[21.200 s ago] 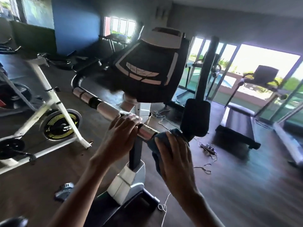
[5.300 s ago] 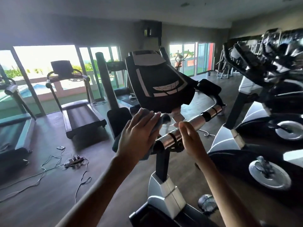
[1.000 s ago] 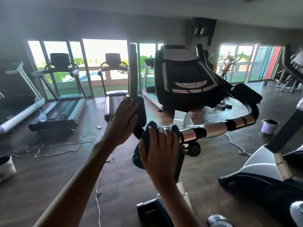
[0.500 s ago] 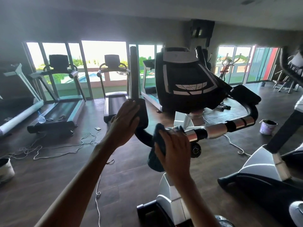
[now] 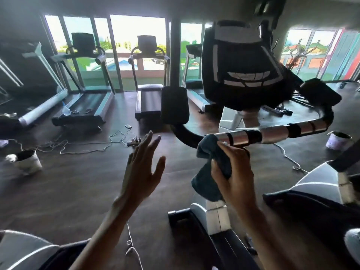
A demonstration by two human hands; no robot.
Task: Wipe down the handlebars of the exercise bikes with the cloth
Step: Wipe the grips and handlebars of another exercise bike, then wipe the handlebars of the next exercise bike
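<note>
An exercise bike stands right in front of me, its black console (image 5: pixel 241 67) above a curved handlebar (image 5: pixel 272 133) with silver grip sections and black bands. My right hand (image 5: pixel 235 178) grips a dark blue cloth (image 5: pixel 210 168) just below the handlebar's left silver end, and the cloth's top touches the bar. My left hand (image 5: pixel 144 168) hangs in the air to the left, fingers spread, holding nothing, below the black elbow pad (image 5: pixel 174 105) on the upright left grip.
Several treadmills (image 5: pixel 148 94) line the windows at the back. Loose cables and a power strip (image 5: pixel 134 141) lie on the dark floor. White buckets sit at the left (image 5: pixel 27 160) and at the right (image 5: pixel 338 140). Another bike's body (image 5: pixel 319 188) stands close on the right.
My left hand has let go of the elbow pad and dropped back, open. My right hand with the cloth has slid rightward and down along the bar.
</note>
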